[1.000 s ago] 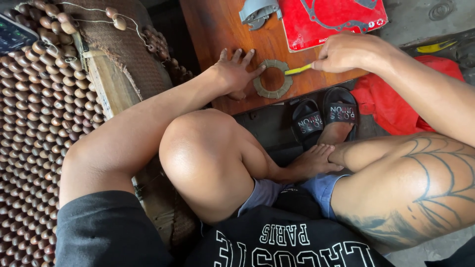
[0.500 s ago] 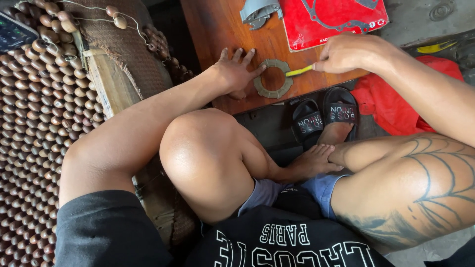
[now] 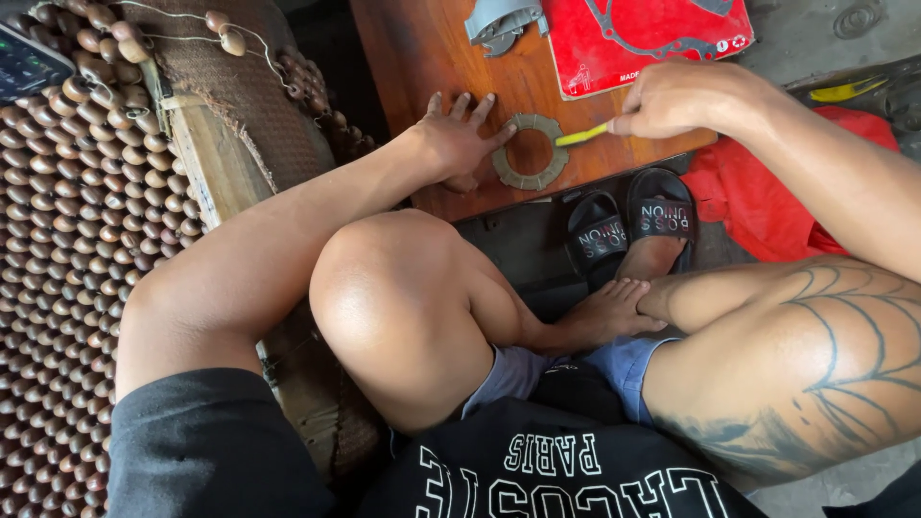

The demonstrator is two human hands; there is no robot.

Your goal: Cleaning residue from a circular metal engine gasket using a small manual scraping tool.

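Observation:
A flat grey-brown ring-shaped disc (image 3: 530, 152) with notched edges lies on a low reddish wooden board (image 3: 413, 67). My left hand (image 3: 459, 137) rests flat on the board, fingers spread, its fingertips pressing the ring's left edge. My right hand (image 3: 679, 98) grips a thin yellow-handled tool (image 3: 583, 134) whose tip reaches the ring's right edge. My bent knees fill the lower half of the view.
A red card with a gasket outline (image 3: 643, 38) and a grey metal part (image 3: 501, 21) lie at the board's far side. A beaded wooden seat cover (image 3: 58, 240) is at left. Black slippers (image 3: 628, 230) and red cloth (image 3: 758, 182) sit below the board.
My right hand has shifted the yellow tool slightly along the ring's right edge. My left hand stays pressed on the ring.

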